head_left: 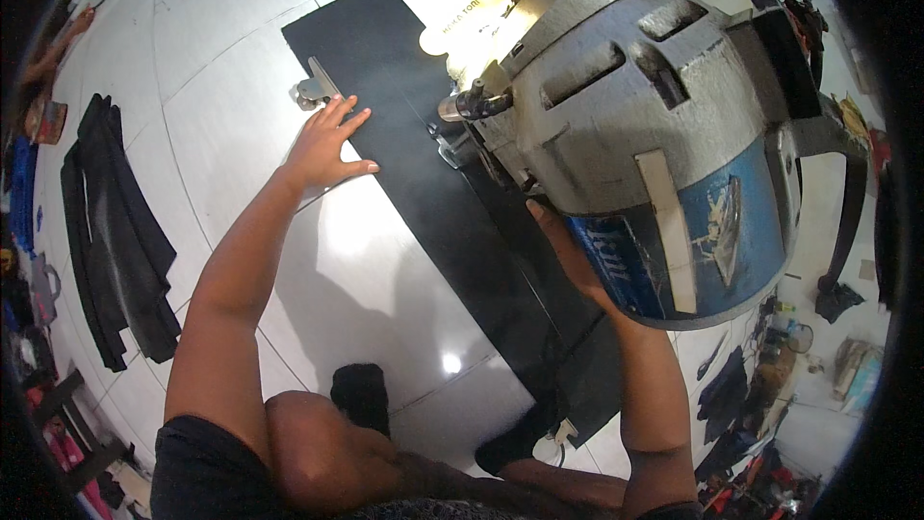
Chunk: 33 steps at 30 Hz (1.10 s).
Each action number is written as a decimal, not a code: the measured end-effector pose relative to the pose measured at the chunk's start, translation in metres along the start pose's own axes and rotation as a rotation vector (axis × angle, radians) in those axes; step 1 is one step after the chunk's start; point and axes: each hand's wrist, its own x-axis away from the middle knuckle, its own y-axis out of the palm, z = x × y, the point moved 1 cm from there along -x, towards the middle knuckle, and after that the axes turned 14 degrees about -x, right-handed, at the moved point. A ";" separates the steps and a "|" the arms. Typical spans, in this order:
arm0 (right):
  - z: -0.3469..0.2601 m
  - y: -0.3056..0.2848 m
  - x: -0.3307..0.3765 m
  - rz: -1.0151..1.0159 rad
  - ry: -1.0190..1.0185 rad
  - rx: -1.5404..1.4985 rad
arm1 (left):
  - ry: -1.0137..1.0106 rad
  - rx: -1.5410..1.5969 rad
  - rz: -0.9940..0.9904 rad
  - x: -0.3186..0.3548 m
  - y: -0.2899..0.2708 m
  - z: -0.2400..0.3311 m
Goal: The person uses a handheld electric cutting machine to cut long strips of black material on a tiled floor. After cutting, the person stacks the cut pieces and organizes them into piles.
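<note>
The left hand (327, 146), in the upper left-centre of the frame, lies flat with its fingers apart, the fingertips at the edge of a long black cloth strip (409, 183). Near them is a silver metal clip (323, 80). The strip runs diagonally over the white tiled floor (226, 72), from upper centre-left to lower centre-right. The right hand (565, 248) is partly hidden behind a big silver-and-blue metal machine (664, 116) at upper right, so I cannot tell its grip. Black cloth pieces (114, 231) lie at left.

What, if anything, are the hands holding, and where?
The left hand, spread by the black cloth, holds nothing. The right hand is mostly behind the machine: can't tell.
</note>
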 end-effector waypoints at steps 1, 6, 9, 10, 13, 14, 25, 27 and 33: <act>-0.006 -0.003 -0.001 -0.020 0.030 0.014 | -0.011 0.009 0.040 -0.001 0.005 -0.001; -0.012 -0.006 -0.002 -0.081 0.185 0.032 | -0.109 -0.026 0.061 -0.020 0.013 0.015; -0.009 -0.005 -0.005 -0.071 0.189 -0.035 | -0.136 0.066 0.073 -0.035 0.007 0.012; -0.009 -0.007 -0.006 -0.080 0.184 -0.066 | -0.145 -0.023 0.105 -0.036 0.004 0.010; -0.014 -0.012 -0.007 -0.098 0.181 -0.125 | -0.174 -0.191 0.161 -0.036 0.005 0.004; -0.015 -0.012 -0.007 -0.088 0.176 -0.130 | -0.187 -0.185 0.157 -0.036 0.007 0.001; -0.016 -0.007 -0.008 -0.035 0.070 -0.128 | -0.259 -0.198 -0.067 -0.071 0.001 -0.009; -0.021 -0.010 -0.009 -0.101 0.165 -0.149 | -0.270 -0.251 0.013 -0.065 0.002 -0.009; -0.016 -0.014 -0.008 -0.068 0.048 -0.010 | -0.298 -0.033 -0.082 -0.070 -0.015 -0.011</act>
